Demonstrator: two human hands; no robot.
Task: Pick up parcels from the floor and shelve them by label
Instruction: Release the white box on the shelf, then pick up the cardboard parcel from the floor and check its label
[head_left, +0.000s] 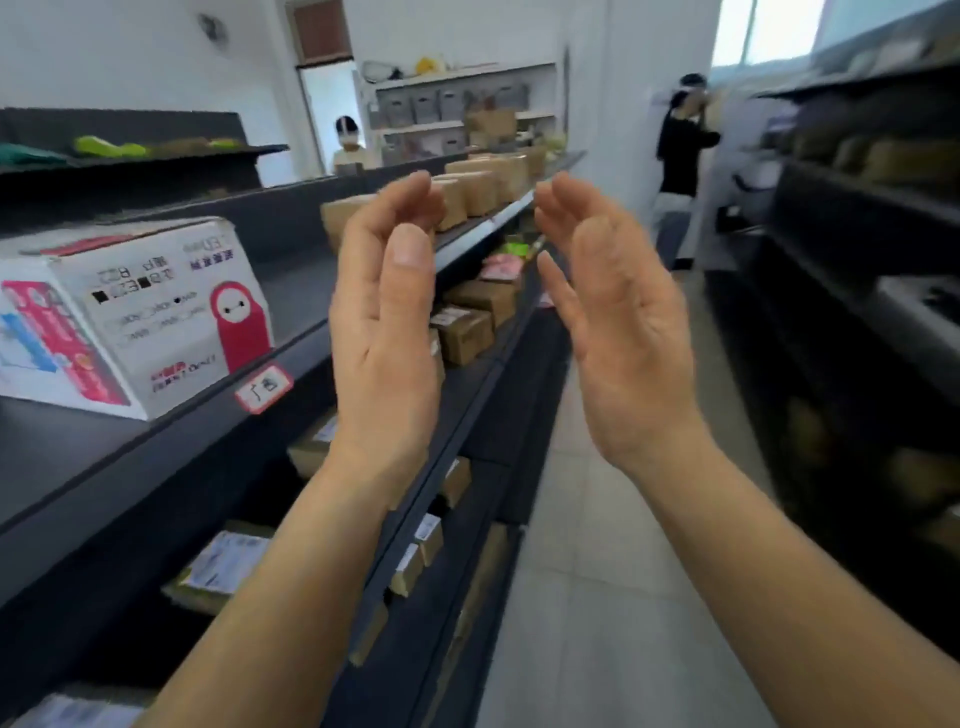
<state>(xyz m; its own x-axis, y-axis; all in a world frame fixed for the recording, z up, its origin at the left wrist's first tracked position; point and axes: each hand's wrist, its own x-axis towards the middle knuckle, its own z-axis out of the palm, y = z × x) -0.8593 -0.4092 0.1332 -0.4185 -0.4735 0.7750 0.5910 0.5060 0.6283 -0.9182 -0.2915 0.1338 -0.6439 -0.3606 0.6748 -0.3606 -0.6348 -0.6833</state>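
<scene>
My left hand (387, 332) and my right hand (621, 332) are raised in front of me, palms facing each other, fingers apart, with nothing between them. A white carton (130, 312) with a pink figure printed on it lies on the dark shelf (156, 457) to the left of my left hand. A small shelf label (263, 388) is stuck on the shelf edge below it. Brown cardboard parcels (483, 187) line the same shelf farther along, and more brown parcels (467, 322) sit on the lower shelves. No parcel on the floor is in view.
A second dark shelving unit (857, 322) runs along the right side of the aisle. The tiled floor (613, 597) lies between the two. One person (680, 161) stands at the aisle's far end, another (349, 145) behind the left shelves. White shelving with grey bins (457, 104) stands at the back.
</scene>
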